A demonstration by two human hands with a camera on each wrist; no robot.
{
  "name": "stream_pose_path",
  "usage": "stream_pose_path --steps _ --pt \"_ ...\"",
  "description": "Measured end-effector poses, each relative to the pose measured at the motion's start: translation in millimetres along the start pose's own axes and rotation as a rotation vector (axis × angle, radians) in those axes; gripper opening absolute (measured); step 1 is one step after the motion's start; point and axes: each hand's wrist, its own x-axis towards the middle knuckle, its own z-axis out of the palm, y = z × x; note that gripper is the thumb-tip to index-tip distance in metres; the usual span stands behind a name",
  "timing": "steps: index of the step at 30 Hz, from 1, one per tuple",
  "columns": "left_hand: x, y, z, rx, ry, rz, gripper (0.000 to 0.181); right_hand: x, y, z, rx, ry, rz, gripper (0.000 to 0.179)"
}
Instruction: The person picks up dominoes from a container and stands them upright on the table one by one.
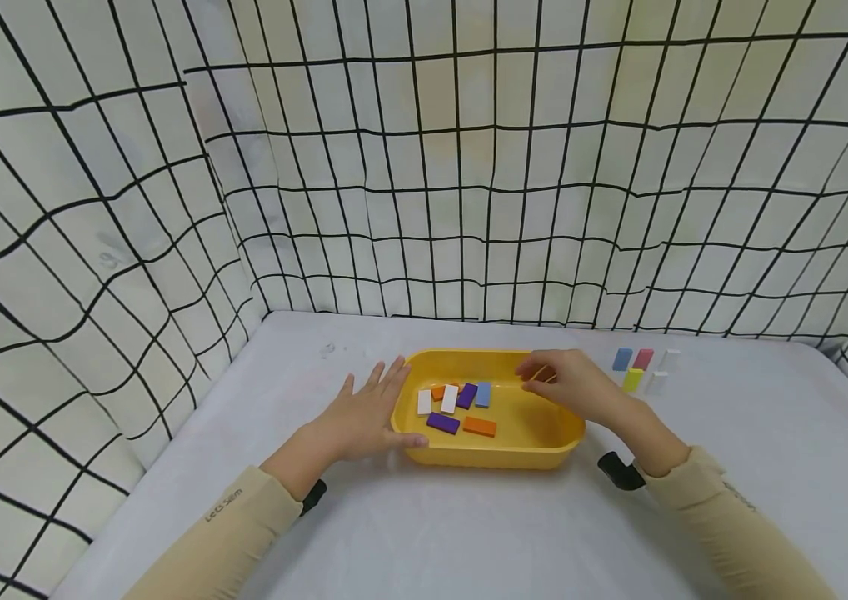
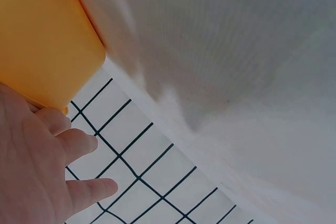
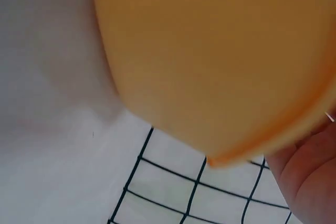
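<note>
A yellow plastic tub [image 1: 499,457] holds several small rectangular blocks: white, orange, purple and blue, among them a purple block [image 1: 442,423] and an orange block [image 1: 480,427]. My left hand [image 1: 367,417] rests against the tub's left end, fingers spread and thumb along the front rim. The left wrist view shows that hand [image 2: 37,166] beside the tub's outer wall. Over the tub's right end, my right hand [image 1: 577,385] has bent fingers with thumb and index close together. A small pale sliver shows by it in the right wrist view; whether it holds something is unclear.
Right of the tub lie a blue block [image 1: 622,359], a pink block [image 1: 643,359], a yellow block [image 1: 632,380] and white blocks [image 1: 657,382] on the white tabletop [image 1: 469,533]. A black grid net [image 1: 495,192] over white cloth encloses the back and sides.
</note>
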Motion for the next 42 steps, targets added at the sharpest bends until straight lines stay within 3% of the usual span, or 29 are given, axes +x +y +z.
stream_pose_path --steps 9,19,31,42 --pt "1.3 -2.5 2.0 0.002 0.006 0.014 0.118 11.1 -6 21 -0.031 -0.087 -0.067 0.019" --pt "-0.1 -1.1 0.2 0.004 -0.003 0.005 0.118 16.8 -12 34 -0.043 -0.171 -0.078 0.016" --pt "0.4 -0.3 -0.6 -0.006 -0.009 -0.007 0.117 23.5 -18 48 -0.076 -0.286 -0.013 0.025" --pt "-1.3 1.4 -1.5 -0.006 -0.005 -0.002 0.116 26.7 -22 55 -0.096 -0.29 0.012 0.024"
